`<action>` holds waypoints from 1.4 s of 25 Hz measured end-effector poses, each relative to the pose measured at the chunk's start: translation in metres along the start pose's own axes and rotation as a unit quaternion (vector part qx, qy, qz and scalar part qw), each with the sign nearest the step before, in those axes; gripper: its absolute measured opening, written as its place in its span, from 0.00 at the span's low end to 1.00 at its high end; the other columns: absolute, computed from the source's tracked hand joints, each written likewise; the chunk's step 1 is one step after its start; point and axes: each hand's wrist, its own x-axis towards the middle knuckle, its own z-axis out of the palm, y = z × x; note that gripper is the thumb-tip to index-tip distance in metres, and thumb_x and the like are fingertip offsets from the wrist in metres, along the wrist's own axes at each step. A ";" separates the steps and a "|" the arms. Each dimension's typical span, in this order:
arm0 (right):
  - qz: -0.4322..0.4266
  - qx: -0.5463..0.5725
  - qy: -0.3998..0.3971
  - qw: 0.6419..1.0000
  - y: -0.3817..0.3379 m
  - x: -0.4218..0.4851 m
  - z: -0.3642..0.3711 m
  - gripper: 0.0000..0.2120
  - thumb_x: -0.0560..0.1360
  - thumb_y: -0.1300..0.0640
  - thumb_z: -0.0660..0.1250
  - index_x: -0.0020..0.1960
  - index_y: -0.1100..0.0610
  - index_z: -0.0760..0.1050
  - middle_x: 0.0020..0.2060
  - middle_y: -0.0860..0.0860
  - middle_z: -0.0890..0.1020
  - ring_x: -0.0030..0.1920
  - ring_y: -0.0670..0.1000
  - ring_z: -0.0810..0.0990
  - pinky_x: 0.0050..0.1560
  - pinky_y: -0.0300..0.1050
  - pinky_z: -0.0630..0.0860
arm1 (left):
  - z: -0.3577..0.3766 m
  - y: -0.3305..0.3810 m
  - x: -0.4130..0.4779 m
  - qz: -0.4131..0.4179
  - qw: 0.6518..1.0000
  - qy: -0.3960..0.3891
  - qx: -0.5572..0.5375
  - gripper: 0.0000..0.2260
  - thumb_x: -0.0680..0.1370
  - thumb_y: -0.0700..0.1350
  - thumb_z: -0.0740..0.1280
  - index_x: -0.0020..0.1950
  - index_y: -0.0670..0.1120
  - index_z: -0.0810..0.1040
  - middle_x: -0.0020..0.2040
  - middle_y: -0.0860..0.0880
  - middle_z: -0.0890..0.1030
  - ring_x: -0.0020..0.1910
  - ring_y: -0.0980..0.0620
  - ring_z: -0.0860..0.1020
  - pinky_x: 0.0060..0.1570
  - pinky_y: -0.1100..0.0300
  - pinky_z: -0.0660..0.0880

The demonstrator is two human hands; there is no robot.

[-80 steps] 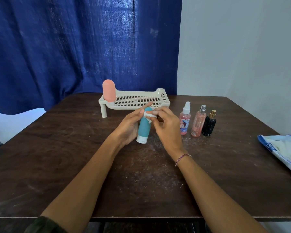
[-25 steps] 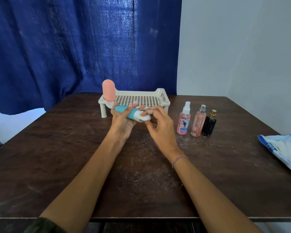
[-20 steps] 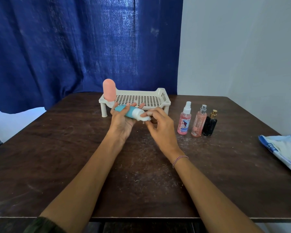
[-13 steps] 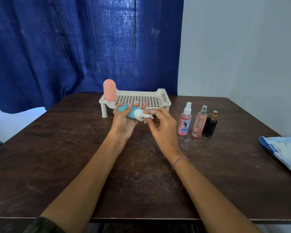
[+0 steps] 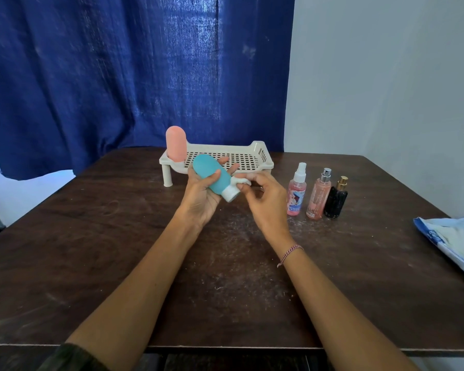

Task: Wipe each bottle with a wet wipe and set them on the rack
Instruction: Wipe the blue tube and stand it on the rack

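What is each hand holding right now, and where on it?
The left hand grips the teal bottle around its body, leaving the white cap free. The right hand pinches a bunched wet wipe beside the white cap.

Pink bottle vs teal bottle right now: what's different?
The pink bottle stands upright on the rack; the teal bottle lies tilted in the left hand, off the rack. No hand touches the pink bottle; the right hand holds a wipe at the teal bottle's white cap. Both have rounded ends.
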 end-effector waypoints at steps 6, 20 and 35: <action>-0.123 -0.047 -0.102 0.986 -0.004 -0.005 0.002 0.13 0.72 0.67 0.68 0.55 0.57 0.80 0.53 0.51 0.78 0.57 0.43 0.73 0.57 0.34 0.74 | -0.001 0.004 0.001 0.010 1.000 0.011 0.026 0.24 0.80 0.32 0.57 0.74 0.43 0.56 0.67 0.42 0.74 0.63 0.44 0.76 0.62 0.44 0.71; 0.328 0.405 -0.118 0.845 0.006 0.002 -0.002 0.09 0.74 0.66 0.66 0.54 0.61 0.78 0.49 0.54 0.83 0.49 0.50 0.83 0.46 0.40 0.81 | -0.001 0.008 -0.001 0.017 0.997 0.037 0.058 0.20 0.80 0.38 0.60 0.72 0.40 0.65 0.62 0.44 0.76 0.59 0.50 0.76 0.52 0.58 0.79; 0.253 0.252 -0.013 0.934 0.009 0.003 0.002 0.11 0.70 0.61 0.73 0.51 0.54 0.79 0.48 0.48 0.82 0.49 0.47 0.82 0.47 0.41 0.80 | 0.000 0.006 -0.001 0.037 0.997 0.073 0.003 0.22 0.78 0.33 0.62 0.71 0.40 0.63 0.65 0.41 0.74 0.62 0.44 0.76 0.50 0.53 0.80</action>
